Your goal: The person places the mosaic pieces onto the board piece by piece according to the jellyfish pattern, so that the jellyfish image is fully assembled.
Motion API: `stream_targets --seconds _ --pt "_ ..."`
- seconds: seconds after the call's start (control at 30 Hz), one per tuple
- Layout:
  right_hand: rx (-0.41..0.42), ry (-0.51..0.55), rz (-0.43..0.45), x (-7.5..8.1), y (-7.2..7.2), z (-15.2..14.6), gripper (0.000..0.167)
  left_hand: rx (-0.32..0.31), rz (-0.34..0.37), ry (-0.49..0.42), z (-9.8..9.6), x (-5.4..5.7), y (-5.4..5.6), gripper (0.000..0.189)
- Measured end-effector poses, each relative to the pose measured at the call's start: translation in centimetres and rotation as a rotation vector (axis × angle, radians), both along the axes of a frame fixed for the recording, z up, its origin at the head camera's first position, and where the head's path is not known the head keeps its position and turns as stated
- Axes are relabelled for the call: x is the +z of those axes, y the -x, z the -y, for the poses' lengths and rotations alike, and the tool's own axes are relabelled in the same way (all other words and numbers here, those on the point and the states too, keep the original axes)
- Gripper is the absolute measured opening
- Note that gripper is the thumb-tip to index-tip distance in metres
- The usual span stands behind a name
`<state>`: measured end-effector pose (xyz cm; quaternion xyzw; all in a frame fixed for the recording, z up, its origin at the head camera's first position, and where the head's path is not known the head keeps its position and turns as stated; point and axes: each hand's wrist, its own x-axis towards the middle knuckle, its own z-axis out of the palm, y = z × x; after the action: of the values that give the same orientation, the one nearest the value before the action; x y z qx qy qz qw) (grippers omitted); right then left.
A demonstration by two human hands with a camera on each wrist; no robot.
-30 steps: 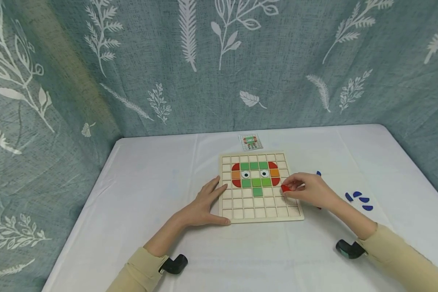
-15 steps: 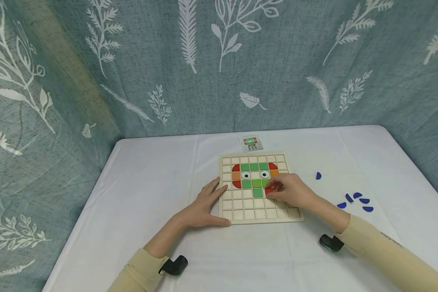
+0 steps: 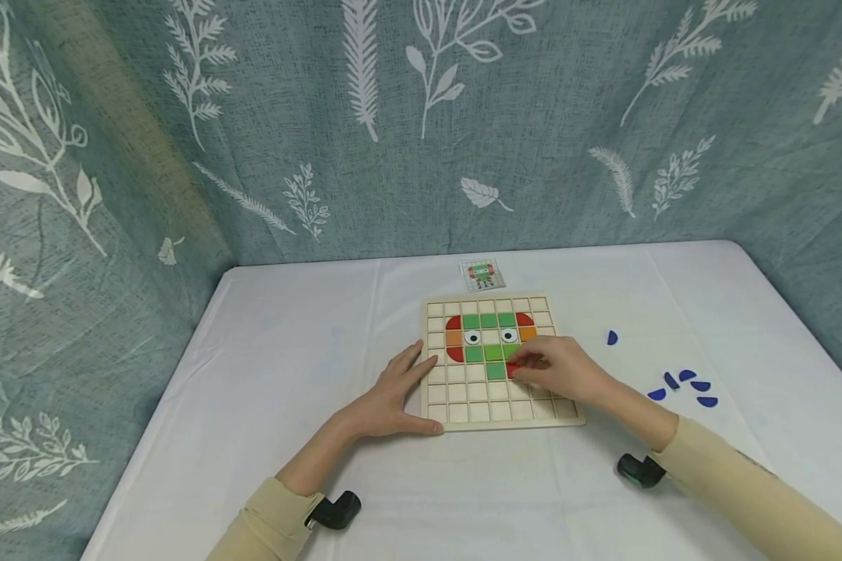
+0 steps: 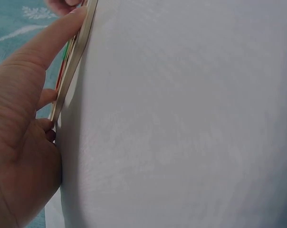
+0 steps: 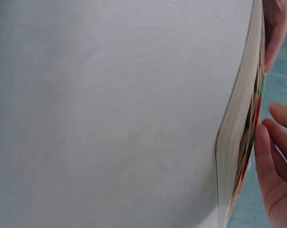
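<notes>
A pale wooden grid board (image 3: 498,411) lies on the table, with green, red and orange tiles and two eye tiles (image 3: 508,335) set in its cells. My right hand (image 3: 561,368) pinches a red tile (image 3: 511,370), partly hidden by the fingers, at the cell right of the lowest green tile (image 3: 495,371). In the right wrist view, the fingertips meet the top of the board (image 5: 236,128). Spread at the board's left side, my left hand (image 3: 386,401) touches its edge with the fingers, while the thumb (image 4: 62,31) lies along the front corner.
Several blue half-round pieces (image 3: 701,386) lie right of the board, one (image 3: 612,337) apart from the others. Behind the board is a small pattern card (image 3: 482,276). A white cloth covers the table (image 3: 309,335), and a leaf-print curtain (image 3: 393,187) hangs behind it.
My right hand has moved left over the board with the red tile, then slightly further, bringing the tile against the lowest green one. My left hand has stayed in place.
</notes>
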<state>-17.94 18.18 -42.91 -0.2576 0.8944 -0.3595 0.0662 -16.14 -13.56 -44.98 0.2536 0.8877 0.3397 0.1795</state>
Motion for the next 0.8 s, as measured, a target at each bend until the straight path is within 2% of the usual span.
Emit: stream_targets --seconds 0.13,0.33,0.5,0.63,0.8 --pt "-0.043 0.017 0.005 0.2 -0.3 -1.4 0.012 0.001 0.006 -0.007 0.0 0.0 0.0 0.105" --pt "-0.067 -0.046 0.011 1.0 -1.2 -4.9 0.013 -0.001 -0.001 -0.007 0.0 0.0 -0.1 0.106" --pt "-0.044 -0.075 0.075 1.6 -2.5 -8.4 0.02 0.001 -0.002 -0.006 0.0 0.1 -0.1 0.106" --pt "-0.03 -0.103 0.102 1.4 -3.4 -10.4 0.028 0.0 -0.004 -0.005 0.0 0.0 -0.1 0.106" --pt "0.027 -0.104 0.07 0.9 -3.9 -11.6 0.032 -0.006 -0.011 -0.008 0.0 -0.1 -0.1 0.106"
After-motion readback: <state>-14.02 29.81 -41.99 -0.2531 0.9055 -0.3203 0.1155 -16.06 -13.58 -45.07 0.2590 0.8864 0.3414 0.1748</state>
